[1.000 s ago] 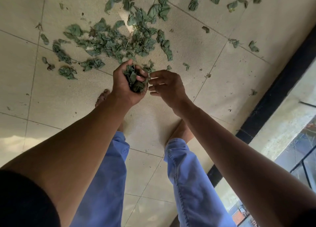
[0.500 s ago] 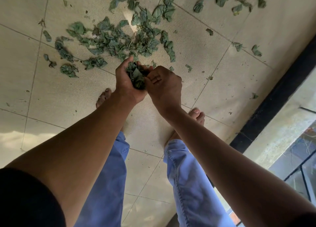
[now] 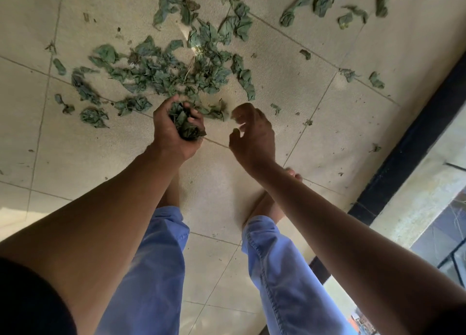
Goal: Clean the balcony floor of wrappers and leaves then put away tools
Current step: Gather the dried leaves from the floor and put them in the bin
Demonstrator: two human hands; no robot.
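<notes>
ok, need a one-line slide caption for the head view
Left hand grips a bunch of dried leaves; empty right hand reaches toward the leaf pile scattered on the tiled balcony floor.

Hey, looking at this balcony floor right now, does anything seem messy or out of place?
Yes. Crumpled green leaves lie scattered across the tiled floor, thickest just beyond the hands, with strays toward the dark edge strip. The left hand grips a bunch of leaves; the right hand hovers with fingers loosely curled, holding nothing.

We see dull green leaves on beige tiles, blue trousers, a black border strip.
</notes>
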